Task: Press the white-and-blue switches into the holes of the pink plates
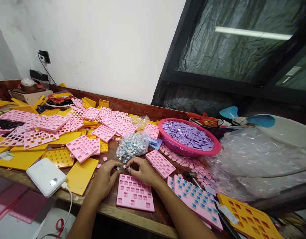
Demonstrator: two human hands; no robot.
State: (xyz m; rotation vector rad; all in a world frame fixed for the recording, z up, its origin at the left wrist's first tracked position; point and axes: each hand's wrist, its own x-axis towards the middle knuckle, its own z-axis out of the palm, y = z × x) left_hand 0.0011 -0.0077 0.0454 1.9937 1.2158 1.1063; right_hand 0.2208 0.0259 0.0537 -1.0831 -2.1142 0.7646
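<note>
Just beyond the pink plate with square sockets (139, 196), my left hand (106, 176) is closed in a pinch at a small blue-and-white switch (118, 168). Facing it, my right hand (144, 171) also has thumb and fingers pinched, around another small switch (128, 168). Between the fingertips lies one more loose switch (124, 166). Behind the hands a clear plastic bag (133, 146) bulges with many of the same pieces. The plate lies flat near the table edge, its visible sockets holding no switches. Right of my forearm is a pink plate filled with blue switches (196, 196).
Pink grid plates (52, 122) and yellow panels (82, 176) pile up at left. A white power bank (46, 177) with a cable sits near the edge. To the right are a pink basket (165, 141) of purple keycaps, a hammer (192, 176) and plastic wrapping (254, 162).
</note>
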